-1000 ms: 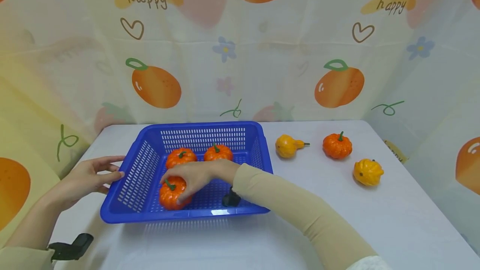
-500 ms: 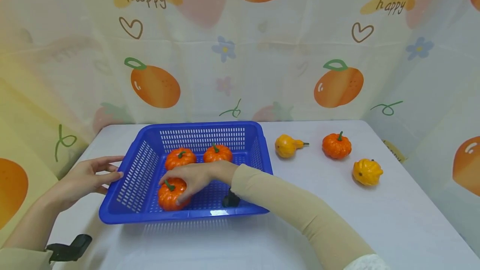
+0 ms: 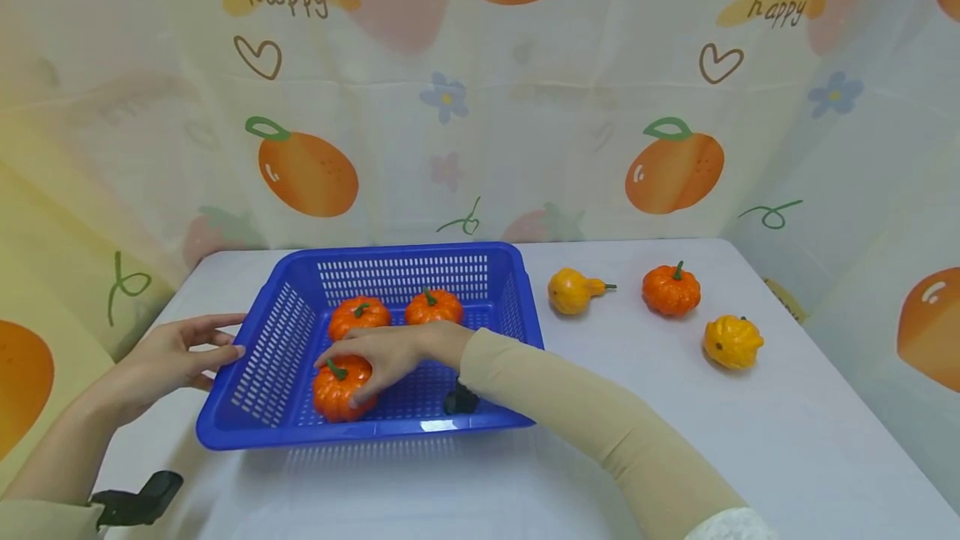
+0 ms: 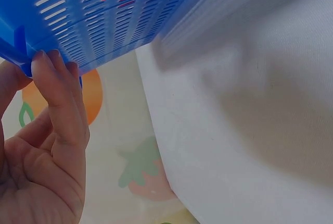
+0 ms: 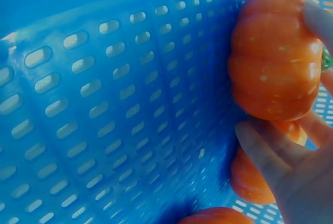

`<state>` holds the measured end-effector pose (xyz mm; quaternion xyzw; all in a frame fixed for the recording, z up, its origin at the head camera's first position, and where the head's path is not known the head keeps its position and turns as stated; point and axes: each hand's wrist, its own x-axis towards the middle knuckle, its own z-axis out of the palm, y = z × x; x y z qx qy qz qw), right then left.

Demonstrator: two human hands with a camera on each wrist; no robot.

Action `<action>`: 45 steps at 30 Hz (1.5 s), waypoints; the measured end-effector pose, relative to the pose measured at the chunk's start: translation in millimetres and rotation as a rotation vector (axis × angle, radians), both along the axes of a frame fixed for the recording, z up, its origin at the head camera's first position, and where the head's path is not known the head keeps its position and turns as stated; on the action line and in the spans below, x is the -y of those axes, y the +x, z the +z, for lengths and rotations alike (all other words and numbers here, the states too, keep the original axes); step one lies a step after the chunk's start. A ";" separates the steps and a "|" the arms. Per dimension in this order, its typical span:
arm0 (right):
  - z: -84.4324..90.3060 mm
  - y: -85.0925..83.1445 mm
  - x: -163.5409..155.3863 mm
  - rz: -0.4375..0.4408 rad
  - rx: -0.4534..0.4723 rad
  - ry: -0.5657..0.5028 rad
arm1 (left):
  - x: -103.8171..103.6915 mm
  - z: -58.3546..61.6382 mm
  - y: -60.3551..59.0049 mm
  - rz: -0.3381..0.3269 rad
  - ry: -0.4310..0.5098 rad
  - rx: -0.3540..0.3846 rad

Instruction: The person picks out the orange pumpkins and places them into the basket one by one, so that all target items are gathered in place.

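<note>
A small orange ribbed toy pumpkin with a green stem (image 3: pixel 339 388) sits upright on the floor of a blue slotted plastic basket (image 3: pixel 277 419), near its front left corner, left of centre in the head view. The basket rests flat on the white table.

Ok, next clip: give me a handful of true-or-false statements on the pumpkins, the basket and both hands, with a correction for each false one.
1. Three orange pumpkins are inside the blue basket. True.
2. The right hand grips the front pumpkin in the basket. True.
3. The left hand holds a yellow gourd. False: its fingers touch the basket's left rim and hold no gourd.
4. Only yellow gourds lie on the table right of the basket. False: an orange pumpkin sits between the pear-shaped gourd and the round yellow gourd.
5. The basket is tipped on its side. False: it stands flat on the table.
</note>
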<state>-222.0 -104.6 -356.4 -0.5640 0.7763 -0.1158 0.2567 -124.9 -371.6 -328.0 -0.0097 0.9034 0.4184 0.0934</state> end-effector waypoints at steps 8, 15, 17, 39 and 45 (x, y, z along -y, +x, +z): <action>-0.9 -0.4 -0.4 -0.005 -0.001 -0.002 | 0.6 -1.9 -0.5 0.000 -0.008 -0.001; 3.4 -1.0 -1.9 0.024 -0.011 -0.020 | 2.7 -1.8 -1.2 0.003 -0.010 0.001; 4.3 -1.7 -2.2 0.028 -0.007 -0.033 | 3.7 -1.9 -1.6 0.003 -0.007 -0.001; 37.5 -3.0 -31.2 0.066 -0.094 -0.037 | 4.4 -4.9 -1.8 -0.007 -0.002 -0.005; 50.8 -0.7 -47.8 0.066 -0.111 -0.084 | 5.6 -3.2 -2.9 -0.016 0.013 -0.008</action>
